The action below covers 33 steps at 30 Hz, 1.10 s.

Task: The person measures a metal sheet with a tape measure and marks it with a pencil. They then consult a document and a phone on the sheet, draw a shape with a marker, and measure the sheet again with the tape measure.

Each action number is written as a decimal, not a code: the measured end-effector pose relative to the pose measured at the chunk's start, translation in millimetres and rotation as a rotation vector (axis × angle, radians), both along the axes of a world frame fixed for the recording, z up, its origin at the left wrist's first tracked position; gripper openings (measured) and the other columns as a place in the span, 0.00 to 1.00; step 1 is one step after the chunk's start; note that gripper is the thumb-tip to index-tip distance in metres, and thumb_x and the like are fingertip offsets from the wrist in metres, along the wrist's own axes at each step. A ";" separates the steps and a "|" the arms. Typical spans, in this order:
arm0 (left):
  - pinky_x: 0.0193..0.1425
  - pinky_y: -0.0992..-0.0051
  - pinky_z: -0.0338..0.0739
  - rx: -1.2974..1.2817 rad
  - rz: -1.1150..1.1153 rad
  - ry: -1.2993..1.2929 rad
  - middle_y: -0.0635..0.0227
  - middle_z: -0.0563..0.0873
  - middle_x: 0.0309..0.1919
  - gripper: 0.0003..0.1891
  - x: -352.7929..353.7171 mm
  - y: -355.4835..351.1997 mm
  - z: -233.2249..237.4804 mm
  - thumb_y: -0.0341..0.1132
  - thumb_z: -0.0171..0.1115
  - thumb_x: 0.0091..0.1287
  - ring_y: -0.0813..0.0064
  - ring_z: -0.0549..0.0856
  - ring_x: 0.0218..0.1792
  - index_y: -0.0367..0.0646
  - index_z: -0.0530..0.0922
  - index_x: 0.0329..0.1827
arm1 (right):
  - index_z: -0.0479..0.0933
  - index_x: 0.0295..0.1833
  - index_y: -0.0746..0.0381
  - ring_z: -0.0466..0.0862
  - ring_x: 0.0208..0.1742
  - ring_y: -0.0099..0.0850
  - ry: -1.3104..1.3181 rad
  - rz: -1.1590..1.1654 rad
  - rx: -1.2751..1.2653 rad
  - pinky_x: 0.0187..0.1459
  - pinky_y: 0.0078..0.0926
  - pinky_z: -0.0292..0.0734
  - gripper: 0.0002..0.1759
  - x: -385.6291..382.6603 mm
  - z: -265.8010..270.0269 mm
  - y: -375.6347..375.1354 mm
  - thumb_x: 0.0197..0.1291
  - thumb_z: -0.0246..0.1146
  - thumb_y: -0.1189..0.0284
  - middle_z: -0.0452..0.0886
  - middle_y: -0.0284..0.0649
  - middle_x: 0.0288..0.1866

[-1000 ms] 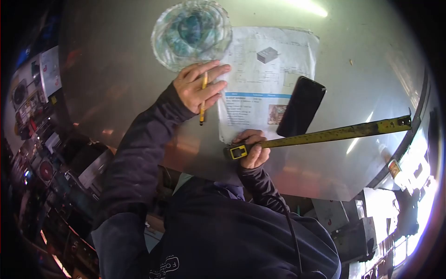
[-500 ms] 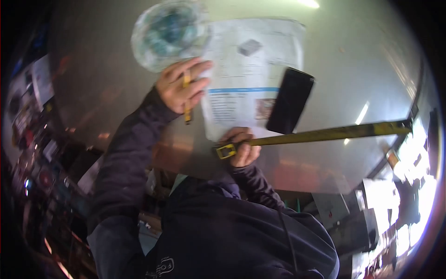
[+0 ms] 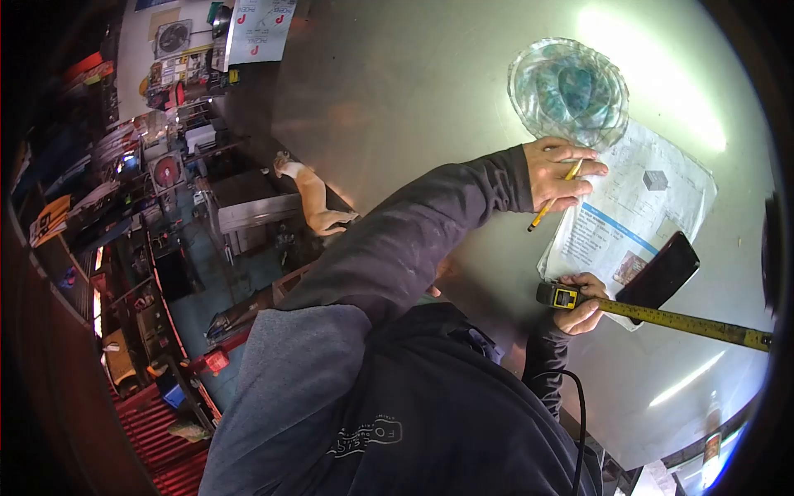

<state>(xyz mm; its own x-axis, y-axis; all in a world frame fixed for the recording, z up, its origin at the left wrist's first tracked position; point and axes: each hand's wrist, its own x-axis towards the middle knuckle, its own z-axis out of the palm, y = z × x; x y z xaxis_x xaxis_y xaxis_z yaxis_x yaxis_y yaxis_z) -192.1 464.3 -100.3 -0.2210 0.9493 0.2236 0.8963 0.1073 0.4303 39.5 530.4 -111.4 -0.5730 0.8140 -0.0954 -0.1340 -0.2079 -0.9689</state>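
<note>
My left hand [image 3: 564, 175] holds a yellow pencil [image 3: 542, 217] slantwise among its fingers, over the left edge of some printed sheets [image 3: 614, 217]. Just beyond those fingers sits a round, rippled, see-through dish [image 3: 529, 97] with a teal centre. Nearer my body, my right hand [image 3: 584, 307] grips the case of a tape measure [image 3: 562, 296] at the sheets' lower edge. Its yellow blade [image 3: 695, 326] is drawn out far to the right. A black phone [image 3: 662, 277] lies across the sheets' lower right part, close above the blade.
The sheets and dish rest on a large shiny metal table [image 3: 397, 116]. Left of it, a tan dog [image 3: 314, 198] is on the floor. Shelves, a fan [image 3: 174, 37], a grey cabinet [image 3: 256, 202] and red workshop items [image 3: 217, 361] stand farther left.
The camera has swung left, so hands, dish and sheets appear farther right and the workshop floor shows. Both hands keep their hold on the pencil and tape measure.
</note>
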 end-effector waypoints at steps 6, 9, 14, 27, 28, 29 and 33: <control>0.61 0.60 0.74 0.064 -0.025 -0.043 0.71 0.78 0.64 0.16 -2.1 0.1 -5.0 0.36 0.70 0.54 0.64 0.74 0.66 0.51 0.77 0.45 | 0.65 0.36 0.68 0.78 0.24 0.36 -0.019 -0.059 0.002 0.30 0.31 0.78 0.21 -3.4 2.8 -2.5 0.73 0.45 0.59 0.75 0.54 0.32; 0.59 0.58 0.76 0.095 -0.069 -0.056 0.66 0.79 0.63 0.19 -5.8 1.8 -6.7 0.33 0.71 0.52 0.60 0.75 0.65 0.48 0.76 0.47 | 0.68 0.36 0.67 0.79 0.24 0.35 -0.062 -0.069 0.021 0.28 0.29 0.75 0.19 -4.3 6.5 -1.6 0.71 0.48 0.61 0.76 0.52 0.28; 0.58 0.60 0.77 0.051 -0.085 -0.009 0.61 0.81 0.60 0.19 -7.1 8.4 -0.6 0.30 0.67 0.52 0.55 0.78 0.61 0.45 0.77 0.48 | 0.69 0.38 0.68 0.82 0.29 0.35 -0.049 -0.023 -0.062 0.34 0.31 0.78 0.20 1.1 9.7 -0.8 0.73 0.45 0.61 0.77 0.50 0.33; 0.63 0.65 0.70 -0.037 -0.036 0.015 0.72 0.78 0.64 0.19 -3.3 4.7 -3.7 0.32 0.70 0.53 0.65 0.75 0.64 0.48 0.76 0.48 | 0.67 0.38 0.66 0.82 0.30 0.32 -0.061 -0.001 -0.014 0.35 0.28 0.79 0.18 -1.3 1.0 0.5 0.74 0.43 0.62 0.77 0.47 0.35; 0.63 0.65 0.70 -0.034 -0.036 0.012 0.72 0.78 0.64 0.19 -3.5 4.6 -4.0 0.32 0.70 0.54 0.65 0.75 0.64 0.48 0.76 0.49 | 0.67 0.38 0.66 0.82 0.30 0.32 -0.060 -0.006 -0.012 0.35 0.28 0.79 0.18 -1.8 1.5 0.9 0.74 0.43 0.62 0.77 0.47 0.35; 0.63 0.65 0.69 -0.032 -0.038 0.008 0.73 0.78 0.64 0.19 -3.6 4.2 -4.5 0.32 0.70 0.54 0.65 0.74 0.64 0.48 0.76 0.49 | 0.67 0.38 0.66 0.82 0.30 0.32 -0.073 -0.001 -0.006 0.35 0.28 0.79 0.18 -1.9 2.2 1.0 0.74 0.43 0.62 0.77 0.47 0.35; 0.63 0.65 0.70 -0.035 -0.038 0.003 0.73 0.78 0.64 0.19 -3.1 4.4 -3.5 0.31 0.70 0.54 0.65 0.74 0.65 0.48 0.76 0.49 | 0.67 0.38 0.66 0.82 0.30 0.31 -0.103 0.002 0.022 0.35 0.27 0.79 0.17 -2.3 5.4 2.0 0.74 0.41 0.64 0.77 0.46 0.34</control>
